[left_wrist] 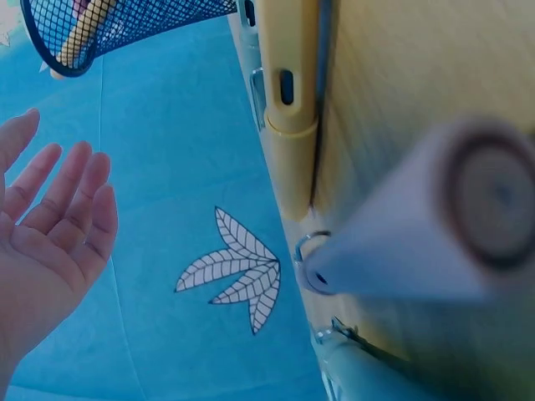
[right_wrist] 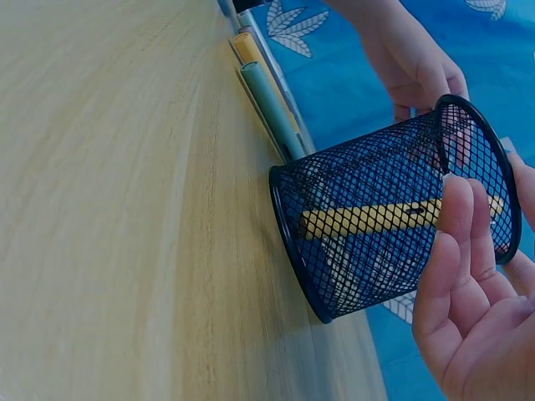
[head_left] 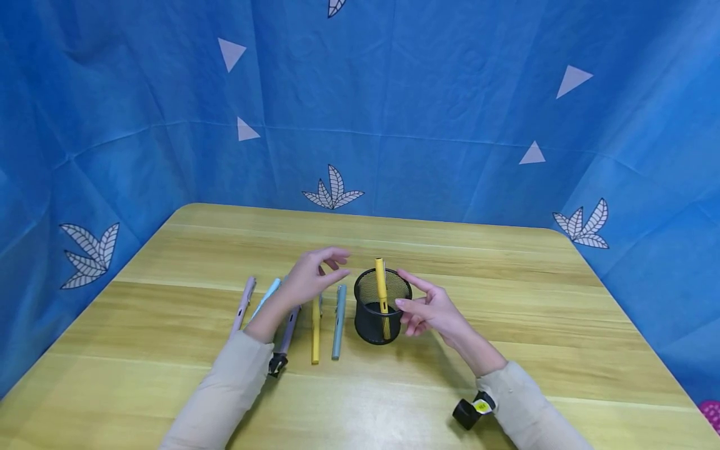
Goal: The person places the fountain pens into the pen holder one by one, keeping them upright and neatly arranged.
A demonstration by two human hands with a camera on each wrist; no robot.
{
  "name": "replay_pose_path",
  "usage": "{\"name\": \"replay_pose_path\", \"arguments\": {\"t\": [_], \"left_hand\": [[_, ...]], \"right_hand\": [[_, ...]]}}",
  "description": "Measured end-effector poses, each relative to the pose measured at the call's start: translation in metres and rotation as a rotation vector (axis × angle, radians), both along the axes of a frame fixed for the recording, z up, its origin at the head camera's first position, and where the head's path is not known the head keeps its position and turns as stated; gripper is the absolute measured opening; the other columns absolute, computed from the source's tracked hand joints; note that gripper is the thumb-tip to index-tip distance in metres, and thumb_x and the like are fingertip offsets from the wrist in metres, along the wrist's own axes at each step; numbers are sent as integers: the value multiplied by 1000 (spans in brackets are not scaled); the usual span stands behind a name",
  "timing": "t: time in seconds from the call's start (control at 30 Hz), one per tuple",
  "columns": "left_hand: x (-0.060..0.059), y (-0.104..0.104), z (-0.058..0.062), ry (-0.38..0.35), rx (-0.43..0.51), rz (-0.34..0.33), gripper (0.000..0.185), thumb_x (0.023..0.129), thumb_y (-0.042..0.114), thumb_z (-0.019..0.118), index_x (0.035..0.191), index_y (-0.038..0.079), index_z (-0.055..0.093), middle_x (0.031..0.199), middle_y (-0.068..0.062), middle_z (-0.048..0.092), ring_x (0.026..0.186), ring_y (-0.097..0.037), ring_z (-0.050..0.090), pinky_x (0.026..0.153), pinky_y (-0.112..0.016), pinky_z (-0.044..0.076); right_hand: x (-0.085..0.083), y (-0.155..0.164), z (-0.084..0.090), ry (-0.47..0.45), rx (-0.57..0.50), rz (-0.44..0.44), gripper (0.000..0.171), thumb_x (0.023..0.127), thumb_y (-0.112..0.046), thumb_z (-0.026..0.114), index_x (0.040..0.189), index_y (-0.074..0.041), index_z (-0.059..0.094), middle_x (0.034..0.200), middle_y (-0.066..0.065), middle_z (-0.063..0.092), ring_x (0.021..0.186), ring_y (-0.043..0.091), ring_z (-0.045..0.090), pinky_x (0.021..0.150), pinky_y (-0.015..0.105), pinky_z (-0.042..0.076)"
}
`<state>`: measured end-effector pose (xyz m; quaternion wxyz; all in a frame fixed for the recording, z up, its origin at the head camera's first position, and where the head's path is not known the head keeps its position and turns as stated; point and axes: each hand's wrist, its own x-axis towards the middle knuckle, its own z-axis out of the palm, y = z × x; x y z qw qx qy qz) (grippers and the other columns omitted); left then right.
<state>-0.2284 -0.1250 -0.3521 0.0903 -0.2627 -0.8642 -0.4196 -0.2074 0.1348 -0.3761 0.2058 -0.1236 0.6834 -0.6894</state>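
Observation:
A black mesh pen holder (head_left: 371, 325) stands upright on the table, with one yellow pen (head_left: 382, 281) leaning inside it. My right hand (head_left: 435, 309) holds the holder at its right side, index finger along the far rim and thumb at the near rim. In the right wrist view, its other fingers (right_wrist: 456, 251) lie against the mesh. My left hand (head_left: 312, 275) is raised over the row of pens, left of the holder, fingers loosely bent and nothing in them. Nearest to it lie a second yellow pen (head_left: 315, 334) and a grey-blue pen (head_left: 339, 322).
Farther left on the wooden table (head_left: 450, 250) lie a lavender pen (head_left: 243, 306), a light blue pen (head_left: 267, 295) and a purple pen (head_left: 289, 331), partly behind the left arm. A blue patterned cloth (head_left: 422, 94) hangs behind the table's far edge.

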Motion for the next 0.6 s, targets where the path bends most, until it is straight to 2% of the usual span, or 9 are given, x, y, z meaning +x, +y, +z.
{"name": "replay_pose_path", "arguments": {"t": [0.3,0.6], "left_hand": [[-1,-16,-4,-33,11,30,29,87,19,59,113,6,59,95,-2,63,81,-14,54,64,-28,46],[5,-30,0,-53,23,70,27,87,17,60,110,5,60,93,-3,63,80,-15,54,64,-30,47]], "right_hand": [[1,0,1,-12,0,-2,68,83,-15,64,141,-18,27,60,6,62,44,14,57,43,24,47],[1,-1,2,-16,0,-4,69,84,-14,63,142,-18,26,59,5,61,44,14,56,43,24,47]]}}
